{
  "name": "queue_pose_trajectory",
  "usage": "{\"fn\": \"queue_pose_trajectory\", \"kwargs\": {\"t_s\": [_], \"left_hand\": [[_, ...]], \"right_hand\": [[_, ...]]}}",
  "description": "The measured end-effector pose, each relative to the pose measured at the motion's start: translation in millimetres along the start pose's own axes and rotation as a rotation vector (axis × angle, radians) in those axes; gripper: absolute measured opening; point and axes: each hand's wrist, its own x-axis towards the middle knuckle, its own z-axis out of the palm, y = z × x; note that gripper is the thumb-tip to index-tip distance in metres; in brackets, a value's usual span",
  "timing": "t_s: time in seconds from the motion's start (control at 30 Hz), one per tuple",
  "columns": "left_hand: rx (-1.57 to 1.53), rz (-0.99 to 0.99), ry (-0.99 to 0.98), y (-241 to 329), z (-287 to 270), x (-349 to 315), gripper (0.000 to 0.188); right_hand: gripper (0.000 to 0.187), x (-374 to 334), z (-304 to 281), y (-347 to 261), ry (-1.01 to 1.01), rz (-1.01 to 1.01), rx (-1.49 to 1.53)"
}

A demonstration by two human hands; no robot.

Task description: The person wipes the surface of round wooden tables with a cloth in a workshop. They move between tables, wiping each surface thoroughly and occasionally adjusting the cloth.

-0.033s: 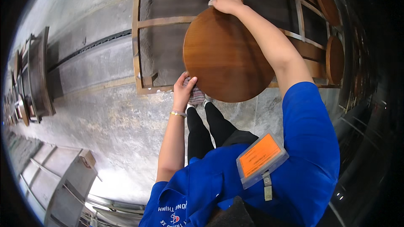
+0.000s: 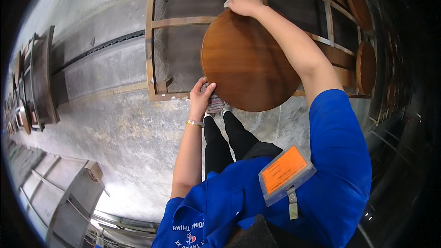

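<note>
A round brown wooden top (image 2: 250,64) with a smooth sheen is held up in front of me, over a wooden frame pallet. My left hand (image 2: 202,94) grips its lower left rim, thumb in front and fingers mostly hidden behind. A checked cloth (image 2: 215,104) hangs under that hand, against the rim. At the top's far edge my right hand (image 2: 246,4) is closed round a small whitish pad (image 2: 227,3), pressed to the rim. Whether the pad is paper or cloth cannot be made out.
The slatted wooden frame (image 2: 183,21) lies ahead. More round wooden tops (image 2: 366,68) stand along the right. A low rack (image 2: 43,78) is at the left, a grey table-like stand (image 2: 59,188) at the lower left. Concrete floor (image 2: 124,142) lies between.
My right hand and the whitish pad have shifted slightly left along the far rim. My left hand stays at the lower left rim.
</note>
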Motion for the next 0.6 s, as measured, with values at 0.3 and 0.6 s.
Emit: {"fn": "queue_pose_trajectory", "kwargs": {"t_s": [0.3, 0.6], "left_hand": [[-0.173, -0.087, 0.073, -22, -16, -6, 0.044], [-0.315, -0.133, 0.270, -35, -64, -50, 0.057]], "right_hand": [[0.038, -62, 31, -121, -0.067, -0.712, -0.307], [0.036, -181, 120, -141, -0.209, -1.362, -0.658]]}}
